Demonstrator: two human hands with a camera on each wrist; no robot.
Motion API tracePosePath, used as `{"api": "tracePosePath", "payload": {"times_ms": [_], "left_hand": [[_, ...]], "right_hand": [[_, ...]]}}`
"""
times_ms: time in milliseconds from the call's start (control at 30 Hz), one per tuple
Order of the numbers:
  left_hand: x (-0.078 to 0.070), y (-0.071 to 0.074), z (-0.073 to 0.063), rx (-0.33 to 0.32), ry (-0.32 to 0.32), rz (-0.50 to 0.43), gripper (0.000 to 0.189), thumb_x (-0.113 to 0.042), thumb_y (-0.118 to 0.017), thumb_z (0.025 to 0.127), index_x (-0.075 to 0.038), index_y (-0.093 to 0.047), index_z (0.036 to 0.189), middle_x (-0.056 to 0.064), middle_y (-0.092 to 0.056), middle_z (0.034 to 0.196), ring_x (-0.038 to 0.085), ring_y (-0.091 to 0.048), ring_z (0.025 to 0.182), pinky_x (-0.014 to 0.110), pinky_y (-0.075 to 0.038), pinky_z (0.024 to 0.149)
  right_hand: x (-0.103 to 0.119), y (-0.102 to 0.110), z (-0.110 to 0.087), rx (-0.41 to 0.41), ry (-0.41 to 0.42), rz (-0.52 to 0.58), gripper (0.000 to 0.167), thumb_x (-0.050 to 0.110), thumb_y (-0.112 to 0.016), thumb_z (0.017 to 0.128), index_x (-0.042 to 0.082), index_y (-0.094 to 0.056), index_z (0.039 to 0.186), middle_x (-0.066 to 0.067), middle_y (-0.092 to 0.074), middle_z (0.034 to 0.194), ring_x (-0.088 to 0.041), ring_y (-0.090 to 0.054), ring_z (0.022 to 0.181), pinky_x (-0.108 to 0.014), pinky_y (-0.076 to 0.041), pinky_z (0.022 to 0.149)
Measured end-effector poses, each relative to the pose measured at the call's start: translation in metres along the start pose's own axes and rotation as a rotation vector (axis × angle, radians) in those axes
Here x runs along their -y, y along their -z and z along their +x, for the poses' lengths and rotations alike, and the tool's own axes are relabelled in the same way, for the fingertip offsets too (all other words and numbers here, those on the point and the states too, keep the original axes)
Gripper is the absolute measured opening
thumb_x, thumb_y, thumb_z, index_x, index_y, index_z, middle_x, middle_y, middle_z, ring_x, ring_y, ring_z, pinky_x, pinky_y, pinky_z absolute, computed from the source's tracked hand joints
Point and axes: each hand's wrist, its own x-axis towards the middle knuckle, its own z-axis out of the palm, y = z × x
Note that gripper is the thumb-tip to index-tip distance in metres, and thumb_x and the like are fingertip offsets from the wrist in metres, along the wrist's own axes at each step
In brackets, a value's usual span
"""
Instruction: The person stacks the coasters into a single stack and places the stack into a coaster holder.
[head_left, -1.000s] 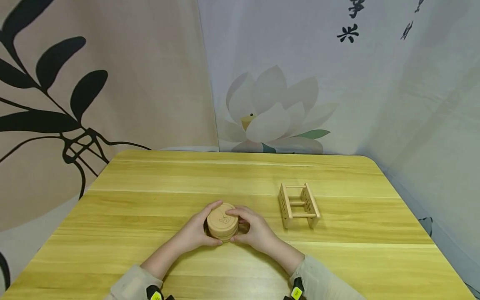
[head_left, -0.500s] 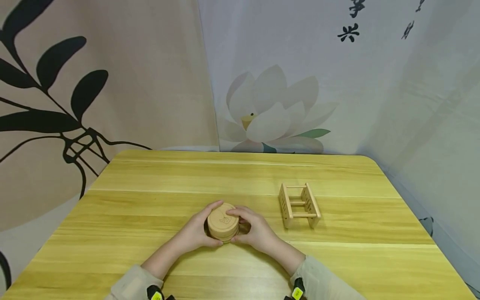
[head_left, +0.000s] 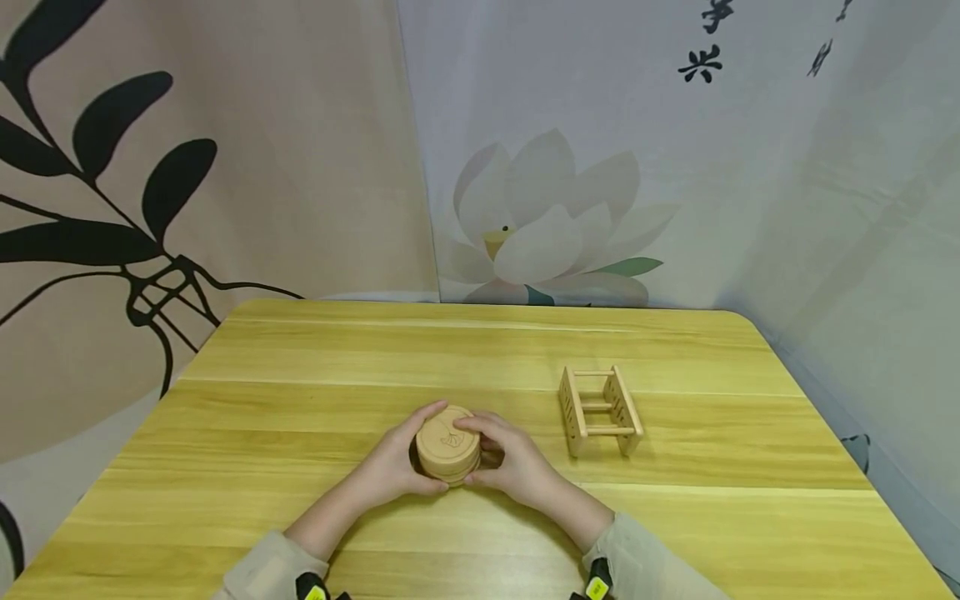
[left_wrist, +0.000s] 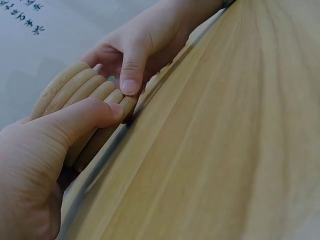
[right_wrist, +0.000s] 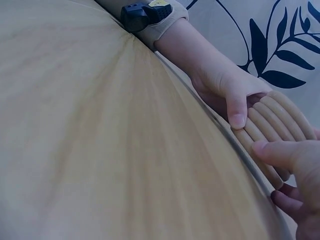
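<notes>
Both hands hold a stack of several round wooden coasters (head_left: 447, 442) between them, low over the front middle of the table. A line drawing marks the top coaster. My left hand (head_left: 393, 460) grips the stack from the left, its thumb on the near side. From the right, my right hand (head_left: 513, 461) grips it, with the index finger on the top edge and the thumb low at the near side. In the left wrist view, the coasters (left_wrist: 82, 90) lie closely layered, and both thumbs press the lower ones. Whether the stack touches the table, I cannot tell.
A small wooden rack (head_left: 600, 410) with slotted sides and crossbars stands to the right of the hands. The wooden table (head_left: 337, 350) ends at a printed cloth backdrop (head_left: 315, 150) behind it.
Almost nothing differs. The hands and the coaster stack appear a few pixels further right, as does the rack; the grip looks the same.
</notes>
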Motion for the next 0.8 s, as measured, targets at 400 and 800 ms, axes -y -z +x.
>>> {"api": "tracePosePath", "payload": {"times_ms": [400, 800], "left_hand": [[-0.005, -0.002, -0.001, -0.018, -0.018, 0.008, 0.109, -0.011, -0.091, 0.06, -0.016, -0.03, 0.15, 0.011, -0.042, 0.144, 0.031, -0.039, 0.13, 0.058, -0.025, 0.105], [-0.008, -0.004, 0.0, -0.021, -0.059, -0.024, 0.109, -0.012, -0.091, 0.062, -0.011, -0.027, 0.15, 0.013, -0.043, 0.143, 0.033, -0.042, 0.128, 0.058, -0.03, 0.102]], "right_hand": [[0.004, 0.001, -0.003, -0.008, -0.049, 0.157, 0.077, -0.006, -0.079, 0.072, 0.021, -0.052, 0.138, -0.012, -0.034, 0.148, -0.03, -0.053, 0.118, -0.028, -0.045, 0.093], [0.014, 0.002, -0.003, 0.009, -0.065, 0.147, 0.078, -0.012, -0.078, 0.071, 0.011, -0.046, 0.139, -0.006, -0.038, 0.146, -0.025, -0.042, 0.128, -0.033, -0.04, 0.1]]}}
